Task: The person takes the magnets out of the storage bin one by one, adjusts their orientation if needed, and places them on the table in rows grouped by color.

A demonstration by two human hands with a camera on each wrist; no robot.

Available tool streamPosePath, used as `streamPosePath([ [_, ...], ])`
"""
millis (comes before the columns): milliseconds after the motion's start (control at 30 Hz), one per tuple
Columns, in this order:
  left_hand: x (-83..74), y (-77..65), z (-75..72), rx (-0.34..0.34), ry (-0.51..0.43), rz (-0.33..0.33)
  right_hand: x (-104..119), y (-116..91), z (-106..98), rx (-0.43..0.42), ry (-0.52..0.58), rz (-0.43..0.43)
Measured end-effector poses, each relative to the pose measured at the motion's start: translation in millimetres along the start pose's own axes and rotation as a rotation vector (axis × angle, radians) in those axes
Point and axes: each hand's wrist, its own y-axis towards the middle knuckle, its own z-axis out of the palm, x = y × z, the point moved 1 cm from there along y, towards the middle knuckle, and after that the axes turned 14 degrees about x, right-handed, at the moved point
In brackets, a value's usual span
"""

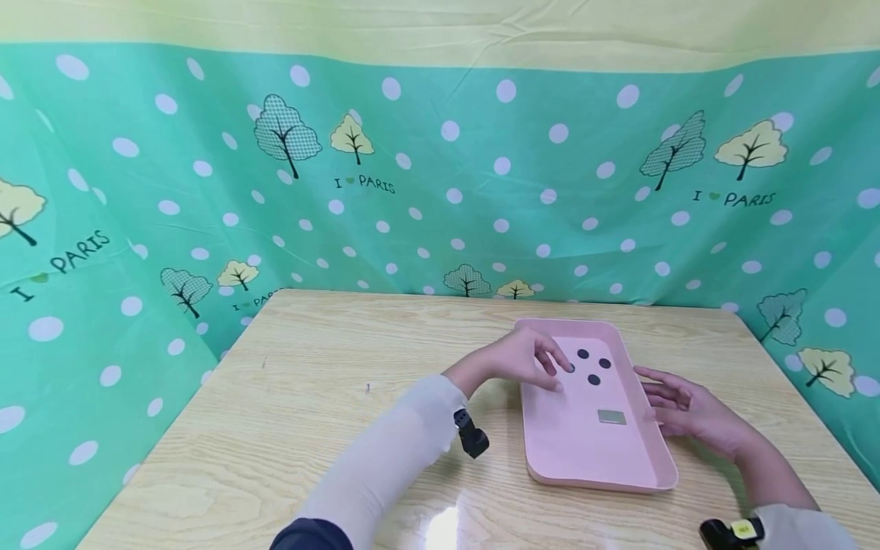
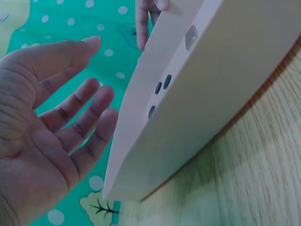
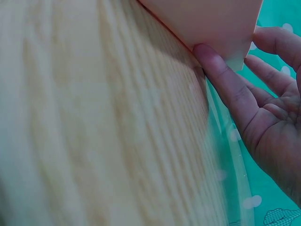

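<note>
A pink rectangular tray lies on the table, several small black discs grouped on the floor of its far half. Nearer the middle of the tray is a flat silver-grey rectangle. My left hand reaches over the tray's left rim, fingers loosely bent, with a fingertip right by the leftmost disc. Nothing shows between thumb and fingers of this hand in the left wrist view. At the tray's right side, my right hand touches the outer wall with its fingertips.
The light wood-grain table stretches to the left and in front of the tray. Behind it hangs a green curtain with white dots and printed trees. Each wrist wears a black strapped device.
</note>
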Motion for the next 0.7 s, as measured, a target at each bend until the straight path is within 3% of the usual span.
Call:
streamPosePath([
  [400,-5.2,24.7,8.1,0.082,0.041,0.0,-1,-1,-2,0.018,-0.007,-0.007],
  [700,-5.4,47.0,19.2,0.137,0.01,-0.002,1,0,-3,0.007,-0.007,0.022],
])
